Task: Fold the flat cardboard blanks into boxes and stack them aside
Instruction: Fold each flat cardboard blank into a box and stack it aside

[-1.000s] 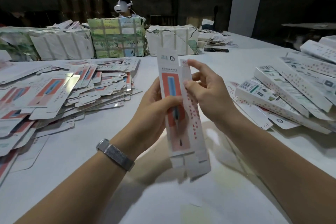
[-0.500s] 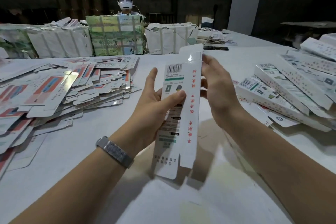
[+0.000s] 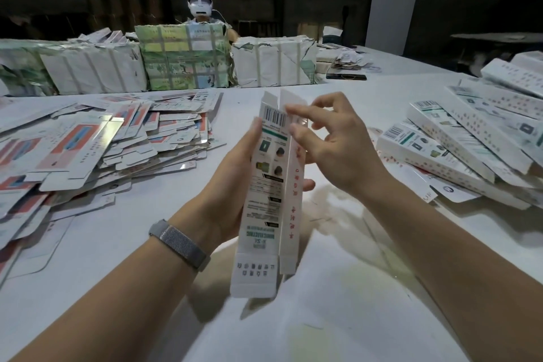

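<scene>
Hands: two, left hand and right hand. Box in hand: one. Flat blanks: one loose heap, uncountable. Folded boxes: one pile, roughly six discernible. Wrapped bundles: about four. Wristband: one.

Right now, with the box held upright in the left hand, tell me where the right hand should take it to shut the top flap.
Probably the top flap, pinched from the right side. The box stands near upright; the left hand grips its middle from the left, so the top and right edge are free. The right hand is there, fingertips at the flap.
</scene>
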A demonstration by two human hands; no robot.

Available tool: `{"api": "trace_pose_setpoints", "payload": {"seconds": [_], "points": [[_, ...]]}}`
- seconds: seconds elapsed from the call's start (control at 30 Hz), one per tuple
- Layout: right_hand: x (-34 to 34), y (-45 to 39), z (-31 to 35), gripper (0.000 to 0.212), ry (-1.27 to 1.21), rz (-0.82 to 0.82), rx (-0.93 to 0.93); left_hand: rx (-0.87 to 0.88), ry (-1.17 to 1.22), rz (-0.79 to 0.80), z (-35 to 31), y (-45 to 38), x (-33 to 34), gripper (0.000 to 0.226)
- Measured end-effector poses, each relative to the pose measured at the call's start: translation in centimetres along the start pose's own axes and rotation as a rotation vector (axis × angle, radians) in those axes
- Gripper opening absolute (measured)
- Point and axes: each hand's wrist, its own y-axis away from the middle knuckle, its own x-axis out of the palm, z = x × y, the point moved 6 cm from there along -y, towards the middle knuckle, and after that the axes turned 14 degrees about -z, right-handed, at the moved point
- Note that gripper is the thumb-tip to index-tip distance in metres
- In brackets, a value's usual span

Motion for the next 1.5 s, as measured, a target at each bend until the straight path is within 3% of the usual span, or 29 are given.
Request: {"api": "trace_pose_setpoints", "payload": {"seconds": [0.07,0.23,0.33,0.6,0.87,1.0,1.1,1.23,1.5], "points": [[0.3,0.1,0.0,0.027,-0.05,0.022,0.049,-0.012,0.004,-0.043,0.1,-0.2,-0.4,0.058],[-0.4,-0.2,0.4,0.007,-0.093,-0.052,0.081,-0.011,-0.058,-0.042,0.8,-0.3,-0.3,0.058],[-1.4,-0.9,0.4,0.019,-0.031,-0.045,0.08,-0.001,-0.122,0.005,1.0,-0.3,0.2,0.059],[-2.2,-2.0,-0.5,0.027,-0.043,0.155,0.207,0.021,-0.133,0.049,1.0,-0.5,1.0,0.052],[-2.8,-2.3,0.2,0.026,-0.006,0.089,0.112,0.116,-0.195,-0.074,0.7,-0.4,1.2,0.047],[-2.5,-1.6,0.6,0.008,-0.25,-0.015,0.202,0.17,-0.075,-0.149,0.0,-0.4,0.8,0.05],[-1.2,-0.7,0.7,0.028,-0.414,0.046,0.283,0.187,0.023,-0.159,-0.4,-0.5,0.7,0.048],[-0.7,-0.3,0.9,0.042,-0.478,0.055,0.259,0.163,0.065,-0.143,-0.5,-0.2,0.8,0.037],[0.1,-0.2,0.4,0.036,-0.63,0.17,0.328,0.196,0.024,-0.178,-0.4,-0.2,0.6,0.029]]}}
